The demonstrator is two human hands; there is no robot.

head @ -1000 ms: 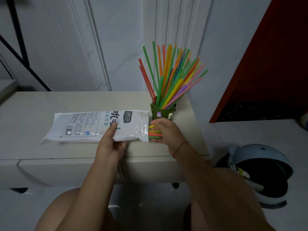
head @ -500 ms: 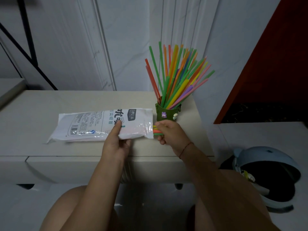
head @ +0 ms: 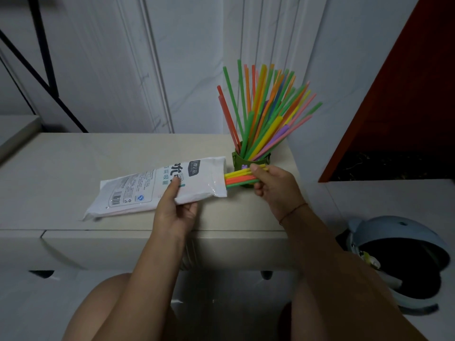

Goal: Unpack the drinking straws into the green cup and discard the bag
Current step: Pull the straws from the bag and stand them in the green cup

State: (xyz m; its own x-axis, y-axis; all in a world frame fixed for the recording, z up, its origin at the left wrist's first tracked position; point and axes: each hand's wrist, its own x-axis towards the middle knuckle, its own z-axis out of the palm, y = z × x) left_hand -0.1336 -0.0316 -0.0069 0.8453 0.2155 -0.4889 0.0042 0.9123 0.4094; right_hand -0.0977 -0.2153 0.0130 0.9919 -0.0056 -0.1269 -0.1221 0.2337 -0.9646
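A white printed plastic bag (head: 147, 188) lies on the pale cabinet top (head: 73, 163), its open mouth pointing right. My left hand (head: 174, 207) pinches the bag's near edge, thumb on top. My right hand (head: 275, 185) grips a small bundle of yellow, orange and green straws (head: 237, 178) sticking partway out of the bag's mouth. Just behind that hand stands the green cup (head: 237, 161), which holds several coloured straws (head: 268, 109) fanned upward. The cup's lower part is hidden by my hand and the bundle.
A light blue bin (head: 403, 264) with a dark opening sits on the floor at the lower right. A dark red panel (head: 406, 94) rises at the right. White wall panels stand behind the cabinet. My knees show below the cabinet's front edge.
My right hand has drawn the straw bundle further out of the bag toward the right. The bag's right end has lifted and tilted slightly under my left hand.
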